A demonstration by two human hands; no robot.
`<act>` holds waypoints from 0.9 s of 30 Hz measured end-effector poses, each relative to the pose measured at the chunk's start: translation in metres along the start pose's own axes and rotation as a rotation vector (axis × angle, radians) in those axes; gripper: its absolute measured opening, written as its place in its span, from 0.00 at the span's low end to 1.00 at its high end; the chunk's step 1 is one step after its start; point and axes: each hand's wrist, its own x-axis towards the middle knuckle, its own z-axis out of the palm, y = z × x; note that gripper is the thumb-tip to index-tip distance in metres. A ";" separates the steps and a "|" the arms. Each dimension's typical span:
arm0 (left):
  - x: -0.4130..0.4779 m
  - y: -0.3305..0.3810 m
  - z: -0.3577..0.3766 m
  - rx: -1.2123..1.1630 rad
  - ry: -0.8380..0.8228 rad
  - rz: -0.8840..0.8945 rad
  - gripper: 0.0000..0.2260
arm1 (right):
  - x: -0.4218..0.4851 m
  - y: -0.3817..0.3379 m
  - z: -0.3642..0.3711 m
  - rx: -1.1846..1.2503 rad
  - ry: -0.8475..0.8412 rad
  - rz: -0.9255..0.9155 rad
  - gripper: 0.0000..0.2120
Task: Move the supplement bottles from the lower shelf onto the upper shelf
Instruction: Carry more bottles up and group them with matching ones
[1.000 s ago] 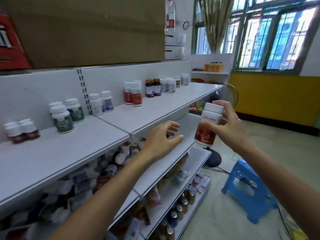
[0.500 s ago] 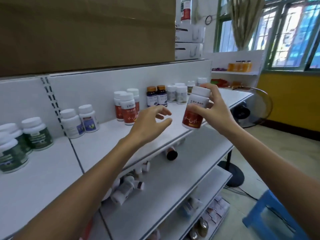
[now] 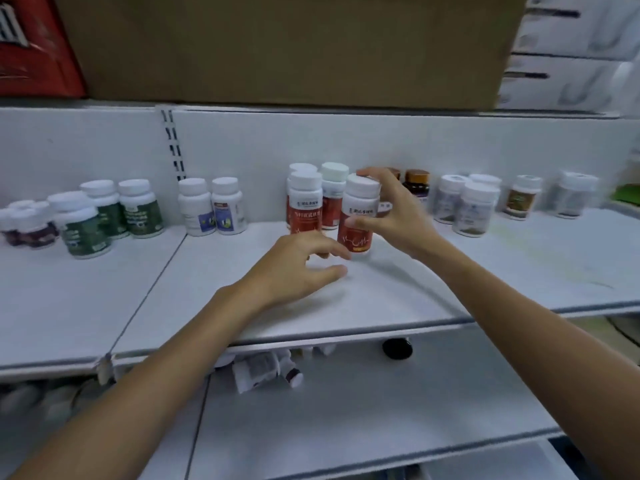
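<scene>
My right hand [image 3: 394, 216] grips a white-capped bottle with a red label [image 3: 358, 220], upright at the surface of the upper shelf [image 3: 415, 292], just right of matching red-label bottles [image 3: 306, 206]. Whether its base touches the shelf I cannot tell. My left hand [image 3: 298, 268] hovers over the shelf in front of those bottles, fingers loosely spread and holding nothing. On the lower shelf [image 3: 381, 410], several bottles [image 3: 259, 370] lie on their sides under the upper shelf's front edge, partly hidden. A dark cap [image 3: 397, 347] shows there too.
Along the upper shelf's back stand green-label bottles [image 3: 114, 216], two white bottles with blue labels [image 3: 211, 207], amber-capped dark bottles [image 3: 417, 183] and more white ones [image 3: 478, 209] to the right. A large cardboard box [image 3: 277, 46] and white cartons [image 3: 571, 53] sit on top.
My right hand has carried the red-label bottle in over the upper shelf and down beside the matching bottles. My left hand has moved forward over the shelf. The view has turned to face the shelving.
</scene>
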 end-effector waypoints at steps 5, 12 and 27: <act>0.006 0.019 0.027 0.091 0.029 -0.059 0.11 | 0.014 0.018 0.007 0.031 0.016 -0.037 0.33; 0.006 0.015 0.040 0.304 -0.010 -0.249 0.12 | 0.032 0.025 0.016 -0.013 -0.186 -0.093 0.35; 0.001 0.025 0.040 0.387 0.042 -0.278 0.12 | 0.027 0.031 0.023 -0.039 -0.131 -0.005 0.51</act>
